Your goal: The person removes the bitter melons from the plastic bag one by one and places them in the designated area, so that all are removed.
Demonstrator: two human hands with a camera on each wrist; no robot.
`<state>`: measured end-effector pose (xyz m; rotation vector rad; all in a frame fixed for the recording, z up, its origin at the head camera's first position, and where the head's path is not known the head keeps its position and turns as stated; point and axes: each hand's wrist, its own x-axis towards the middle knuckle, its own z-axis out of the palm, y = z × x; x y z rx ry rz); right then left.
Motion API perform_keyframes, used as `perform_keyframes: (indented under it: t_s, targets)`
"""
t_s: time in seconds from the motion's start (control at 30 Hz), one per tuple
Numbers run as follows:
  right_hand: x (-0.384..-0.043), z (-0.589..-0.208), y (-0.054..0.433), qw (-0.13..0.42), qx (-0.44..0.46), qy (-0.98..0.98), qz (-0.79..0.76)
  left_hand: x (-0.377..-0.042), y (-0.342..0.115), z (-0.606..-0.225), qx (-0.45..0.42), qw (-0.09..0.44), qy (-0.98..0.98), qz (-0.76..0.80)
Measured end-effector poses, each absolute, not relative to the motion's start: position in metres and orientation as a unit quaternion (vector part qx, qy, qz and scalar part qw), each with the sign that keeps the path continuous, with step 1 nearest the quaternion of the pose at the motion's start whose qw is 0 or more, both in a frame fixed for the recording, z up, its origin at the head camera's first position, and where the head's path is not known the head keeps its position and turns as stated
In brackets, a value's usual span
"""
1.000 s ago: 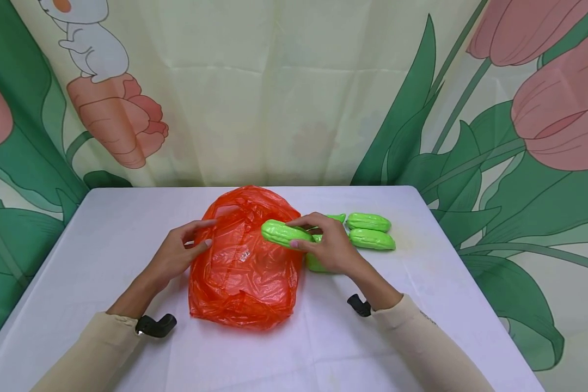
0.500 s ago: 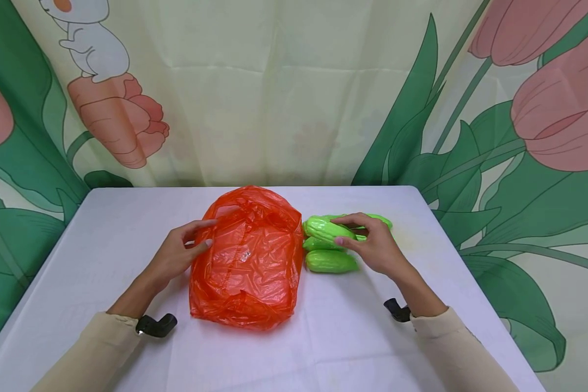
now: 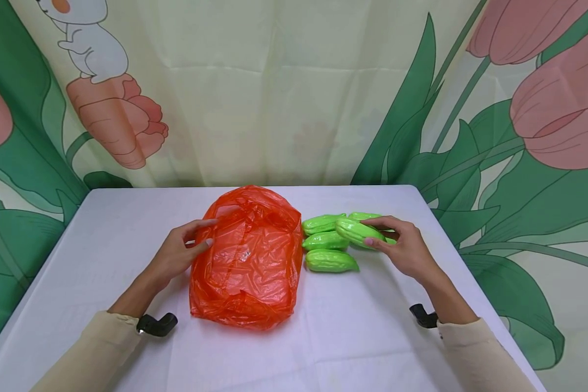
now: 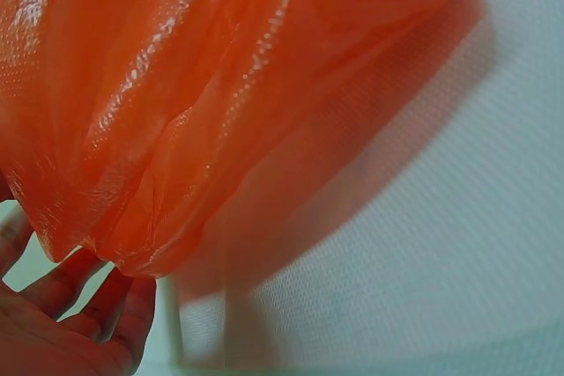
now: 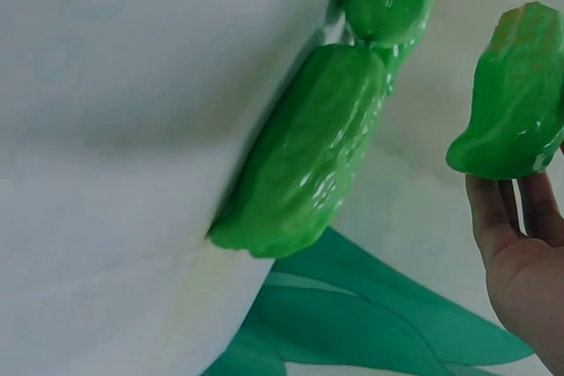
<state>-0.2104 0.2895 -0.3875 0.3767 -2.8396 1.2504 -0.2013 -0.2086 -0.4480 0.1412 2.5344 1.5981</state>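
In the head view my left hand (image 3: 178, 247) holds the left edge of a red plastic bag (image 3: 245, 267), thumb and forefinger on its rim. The left wrist view shows fingers (image 4: 132, 314) against the crinkled plastic (image 4: 176, 129). My right hand (image 3: 404, 245) grips a glossy green bitter melon (image 3: 355, 231) by its right end, raised above others like it. Seen from the right wrist, the held bitter melon (image 5: 520, 94) sits above the fingertips, apart from the lying one (image 5: 304, 151).
Several more bitter melons lie right of the bag, among them a front one (image 3: 330, 261), a middle one (image 3: 325, 240) and a rear one (image 3: 322, 223). Another (image 3: 365, 216) is partly covered behind the held one. A white cloth (image 3: 294, 359) covers the table before a printed curtain (image 3: 274, 120).
My right hand has moved rightward with the bitter melon, from over the red bag to above the right-hand bitter melons. My left hand and the bag have stayed put.
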Motion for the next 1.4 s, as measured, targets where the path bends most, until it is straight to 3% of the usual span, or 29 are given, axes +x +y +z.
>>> perform_keyframes:
  t_s: [0.77,1.4]
  targets:
    - [-0.189,-0.399,0.333,-0.002,0.059,-0.935,0.349,-0.199,-0.209,-0.452,0.042,0.067,0.840,0.537]
    - [-0.182,-0.427,0.337,0.002,0.102,-0.941,0.322,-0.199,-0.210,-0.452,0.045,0.064,0.834,0.546]
